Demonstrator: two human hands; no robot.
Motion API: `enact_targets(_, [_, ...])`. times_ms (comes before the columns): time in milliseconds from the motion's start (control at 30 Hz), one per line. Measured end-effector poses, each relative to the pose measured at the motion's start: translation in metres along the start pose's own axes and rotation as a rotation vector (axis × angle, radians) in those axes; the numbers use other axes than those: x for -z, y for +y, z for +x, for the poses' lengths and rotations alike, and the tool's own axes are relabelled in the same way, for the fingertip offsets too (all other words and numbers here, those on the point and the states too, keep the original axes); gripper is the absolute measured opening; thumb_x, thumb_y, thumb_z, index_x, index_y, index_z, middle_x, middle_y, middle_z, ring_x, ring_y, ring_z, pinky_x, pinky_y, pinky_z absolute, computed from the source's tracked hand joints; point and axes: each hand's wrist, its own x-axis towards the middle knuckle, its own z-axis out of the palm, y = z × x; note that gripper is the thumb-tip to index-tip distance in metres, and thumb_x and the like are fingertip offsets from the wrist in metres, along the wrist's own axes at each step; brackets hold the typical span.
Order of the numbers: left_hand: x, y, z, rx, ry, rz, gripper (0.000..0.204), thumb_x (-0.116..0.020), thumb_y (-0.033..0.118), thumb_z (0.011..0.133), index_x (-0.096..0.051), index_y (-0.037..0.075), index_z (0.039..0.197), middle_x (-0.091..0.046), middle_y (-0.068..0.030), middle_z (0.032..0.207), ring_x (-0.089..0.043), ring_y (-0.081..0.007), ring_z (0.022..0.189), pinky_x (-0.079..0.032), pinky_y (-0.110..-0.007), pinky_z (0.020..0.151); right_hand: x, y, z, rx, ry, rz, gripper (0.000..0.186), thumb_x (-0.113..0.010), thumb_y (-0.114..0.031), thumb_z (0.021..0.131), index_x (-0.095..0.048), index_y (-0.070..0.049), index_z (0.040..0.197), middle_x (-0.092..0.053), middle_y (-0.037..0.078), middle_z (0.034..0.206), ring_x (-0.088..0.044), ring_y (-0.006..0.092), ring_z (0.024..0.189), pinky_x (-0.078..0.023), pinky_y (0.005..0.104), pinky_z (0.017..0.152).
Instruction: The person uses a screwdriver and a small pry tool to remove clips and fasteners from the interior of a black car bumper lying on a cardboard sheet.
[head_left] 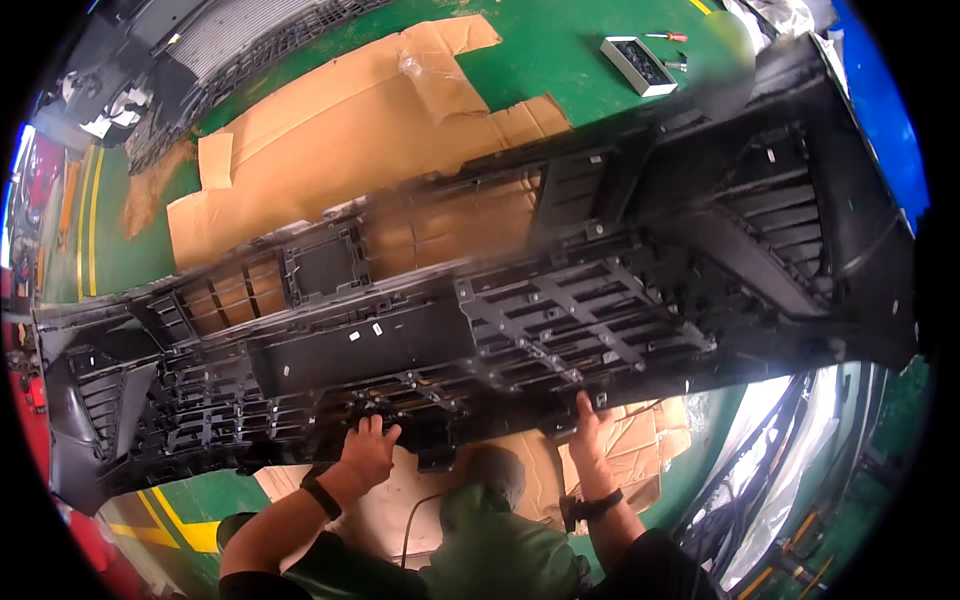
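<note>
A large black car bumper cover (400, 305) stretches across the whole view, its ribbed inner side facing me. Slatted openings show at both ends, and lattice grille sections (575, 320) run along its middle. Near the lower edge, left of centre, my left hand (370, 452) has its fingers curled over the bumper's rim. Farther right, my right hand (590, 435) grips the same edge, one finger lying up against the inner face. Parts of both hands' grips are hidden by the rim. Dark bands circle both wrists.
Flattened cardboard (310, 130) lies beyond the bumper on the green floor (540, 50), with more cardboard (630, 455) on the near side. A box of small dark parts (638, 66) and a red-handled screwdriver (667, 37) lie at the far right. Plastic-wrapped strips (765, 470) lie near right.
</note>
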Motion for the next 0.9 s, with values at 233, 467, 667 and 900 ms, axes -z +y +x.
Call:
enact_targets(233, [-0.038,0.005,0.008,0.059,0.22,0.328,0.033,-0.07,0.024,0.085,-0.053,0.016,0.112,-0.05,-0.0163,0.112,-0.051,-0.035,0.107,-0.047,-0.051,0.081,-0.01,-0.014,-0.014,0.041,0.025,-0.215,0.034,-0.07,-0.024,0.097,-0.069,0.005,0.115,-0.072,0.006,0.105,-0.064,0.0162,0.093,-0.051,0.0329,0.083])
enact_targets(467, [-0.049,0.005,0.001,0.122,0.25,0.31,0.031,-0.065,0.027,0.087,-0.054,0.017,0.115,-0.049,-0.0119,0.116,-0.051,-0.0339,0.114,-0.051,-0.053,0.084,0.002,0.023,0.01,0.271,0.071,-0.159,0.031,-0.074,-0.02,0.09,-0.069,0.001,0.111,-0.072,0.011,0.096,-0.065,0.0221,0.086,-0.053,0.0396,0.079])
enact_targets(667, [-0.049,0.009,0.015,0.158,0.274,0.249,0.036,-0.068,0.027,0.087,-0.055,0.014,0.119,-0.05,-0.0134,0.12,-0.051,-0.0374,0.119,-0.052,-0.054,0.085,-0.017,-0.009,0.007,0.31,0.145,-0.342,0.028,-0.07,-0.017,0.089,-0.066,0.001,0.111,-0.073,0.026,0.102,-0.07,0.0447,0.103,-0.054,0.0478,0.089])
enact_targets(900, [-0.054,0.006,0.021,0.169,0.302,0.291,0.042,-0.072,0.021,0.087,-0.055,0.011,0.124,-0.053,-0.018,0.124,-0.056,-0.0386,0.116,-0.056,-0.053,0.08,-0.012,-0.001,0.019,0.256,0.074,-0.379,0.035,-0.069,-0.02,0.093,-0.064,0.003,0.119,-0.073,0.025,0.108,-0.069,0.0402,0.106,-0.053,0.0446,0.094])
